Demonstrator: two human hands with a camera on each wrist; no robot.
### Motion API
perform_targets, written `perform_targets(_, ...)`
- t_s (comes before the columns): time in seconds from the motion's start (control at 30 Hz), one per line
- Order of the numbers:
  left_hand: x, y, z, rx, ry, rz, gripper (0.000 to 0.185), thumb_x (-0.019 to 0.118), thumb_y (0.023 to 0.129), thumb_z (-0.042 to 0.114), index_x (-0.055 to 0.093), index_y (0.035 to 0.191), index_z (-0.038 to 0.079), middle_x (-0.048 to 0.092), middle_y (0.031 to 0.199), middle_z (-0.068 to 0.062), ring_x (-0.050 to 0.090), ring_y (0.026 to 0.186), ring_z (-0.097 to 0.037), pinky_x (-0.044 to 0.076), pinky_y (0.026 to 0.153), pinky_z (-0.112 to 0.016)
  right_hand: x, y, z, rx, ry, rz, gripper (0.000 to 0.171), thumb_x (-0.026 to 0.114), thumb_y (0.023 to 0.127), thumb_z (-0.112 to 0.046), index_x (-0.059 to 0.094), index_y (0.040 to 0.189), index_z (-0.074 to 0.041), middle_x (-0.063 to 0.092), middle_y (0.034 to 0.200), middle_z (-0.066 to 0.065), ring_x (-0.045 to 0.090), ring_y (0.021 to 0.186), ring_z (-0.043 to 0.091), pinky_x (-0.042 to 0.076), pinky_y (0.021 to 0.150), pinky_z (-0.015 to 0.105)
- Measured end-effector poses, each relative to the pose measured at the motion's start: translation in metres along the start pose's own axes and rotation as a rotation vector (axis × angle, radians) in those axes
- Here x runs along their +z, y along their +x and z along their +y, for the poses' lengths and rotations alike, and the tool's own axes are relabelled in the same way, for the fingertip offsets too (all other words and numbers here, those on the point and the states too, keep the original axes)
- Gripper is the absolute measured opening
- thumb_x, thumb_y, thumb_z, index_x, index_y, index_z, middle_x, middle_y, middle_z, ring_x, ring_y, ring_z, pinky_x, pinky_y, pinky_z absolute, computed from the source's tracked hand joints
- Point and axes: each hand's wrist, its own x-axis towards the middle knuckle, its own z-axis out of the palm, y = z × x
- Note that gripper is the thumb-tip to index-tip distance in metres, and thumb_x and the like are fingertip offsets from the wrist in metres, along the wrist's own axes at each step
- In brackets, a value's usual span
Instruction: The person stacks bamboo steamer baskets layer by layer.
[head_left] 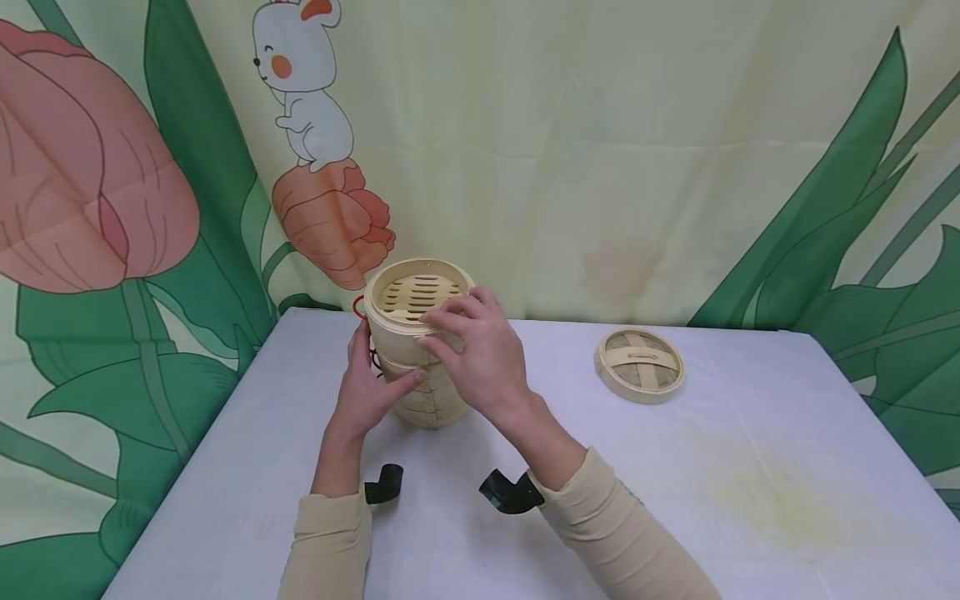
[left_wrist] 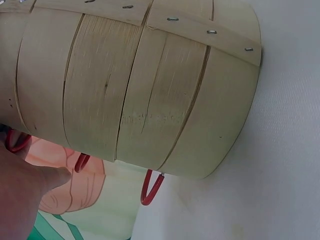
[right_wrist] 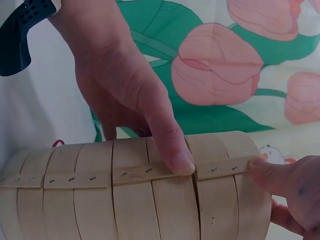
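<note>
A tall stack of round bamboo steamer baskets (head_left: 423,396) stands on the table. Its slatted top basket (head_left: 416,293) has no lid on. My left hand (head_left: 367,383) holds the stack from the left, its thumb lying across the front; in the right wrist view that thumb presses near a stapled seam. At the upper right rim, my right hand (head_left: 483,354) pinches the top basket, with its thumb (right_wrist: 262,167) on the side wall. Red loops (left_wrist: 150,192) stick out from the stack's left side. The far side of the stack is hidden.
A round bamboo lid (head_left: 640,354) with a crossed top lies to the right on the white tablecloth (head_left: 660,500). A printed cloth backdrop (head_left: 562,167) hangs behind the table. Black wrist-worn pieces (head_left: 512,493) project inward from both wrists.
</note>
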Motion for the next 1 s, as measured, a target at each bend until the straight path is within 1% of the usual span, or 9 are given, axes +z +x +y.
perform_targets(0.1, 0.0005, 0.0001, -0.0003, -0.006, 0.013, 0.003, 0.113, 0.086, 0.079, 0.03, 0.009, 0.163, 0.024, 0.008, 0.164, -0.009, 0.018, 0.147, -0.037, 0.021, 0.113, -0.066, 0.002, -0.0005, -0.0016, -0.008, -0.035, -0.005, 0.025, 0.087, 0.08, -0.021, 0.082, 0.103, -0.013, 0.068, 0.099, 0.001, 0.052, 0.106, 0.022, 0.055, 0.068, 0.033)
perform_targets(0.23, 0.0006, 0.0007, -0.0009, -0.016, 0.024, 0.003, 0.113, 0.085, 0.079, 0.032, 0.01, 0.163, 0.024, 0.009, 0.164, -0.01, 0.022, 0.145, -0.038, 0.025, 0.111, -0.066, 0.0037, -0.0009, -0.0032, -0.014, -0.072, -0.005, 0.025, 0.087, 0.081, -0.023, 0.082, 0.105, -0.014, 0.069, 0.099, 0.002, 0.052, 0.107, 0.023, 0.055, 0.072, 0.032)
perform_targets(0.47, 0.0007, 0.0009, -0.0019, -0.003, 0.018, 0.002, 0.112, 0.085, 0.079, 0.032, 0.012, 0.162, 0.024, 0.01, 0.163, -0.01, 0.023, 0.144, -0.036, 0.026, 0.11, -0.065, 0.0034, -0.001, -0.0062, -0.039, -0.119, -0.007, 0.025, 0.086, 0.082, -0.024, 0.081, 0.105, -0.016, 0.069, 0.099, 0.002, 0.052, 0.108, 0.026, 0.055, 0.078, 0.033)
perform_targets(0.63, 0.0006, 0.0008, -0.0009, -0.016, 0.028, 0.001, 0.112, 0.085, 0.079, 0.032, 0.011, 0.162, 0.024, 0.011, 0.163, -0.011, 0.024, 0.143, -0.037, 0.027, 0.11, -0.065, 0.0054, -0.002, -0.0044, -0.058, -0.156, -0.009, 0.025, 0.085, 0.083, -0.027, 0.081, 0.106, -0.017, 0.07, 0.099, 0.001, 0.052, 0.11, 0.028, 0.055, 0.082, 0.035)
perform_targets(0.8, 0.0003, 0.0009, -0.001, -0.02, 0.034, 0.002, 0.113, 0.086, 0.079, 0.032, 0.01, 0.163, 0.023, 0.01, 0.163, -0.011, 0.023, 0.144, -0.038, 0.027, 0.11, -0.066, 0.0057, -0.0025, -0.0038, -0.067, -0.15, -0.011, 0.026, 0.084, 0.084, -0.026, 0.081, 0.107, -0.016, 0.069, 0.099, 0.001, 0.051, 0.11, 0.028, 0.054, 0.084, 0.035)
perform_targets(0.9, -0.0002, 0.0013, -0.0019, -0.002, 0.028, 0.007, 0.114, 0.086, 0.078, 0.031, 0.01, 0.163, 0.024, 0.01, 0.163, -0.011, 0.02, 0.146, -0.037, 0.025, 0.111, -0.067, 0.0052, -0.0028, -0.0037, -0.081, -0.142, -0.015, 0.027, 0.084, 0.084, -0.026, 0.08, 0.109, -0.015, 0.069, 0.1, 0.002, 0.052, 0.109, 0.028, 0.051, 0.089, 0.035)
perform_targets(1.0, -0.0004, 0.0015, -0.0023, 0.007, 0.025, 0.012, 0.115, 0.087, 0.078, 0.03, 0.01, 0.163, 0.024, 0.009, 0.164, -0.011, 0.017, 0.148, -0.037, 0.022, 0.111, -0.068, 0.0024, -0.0034, -0.0047, -0.077, -0.122, -0.013, 0.03, 0.084, 0.085, -0.026, 0.079, 0.113, -0.014, 0.07, 0.106, 0.004, 0.053, 0.112, 0.031, 0.047, 0.097, 0.039)
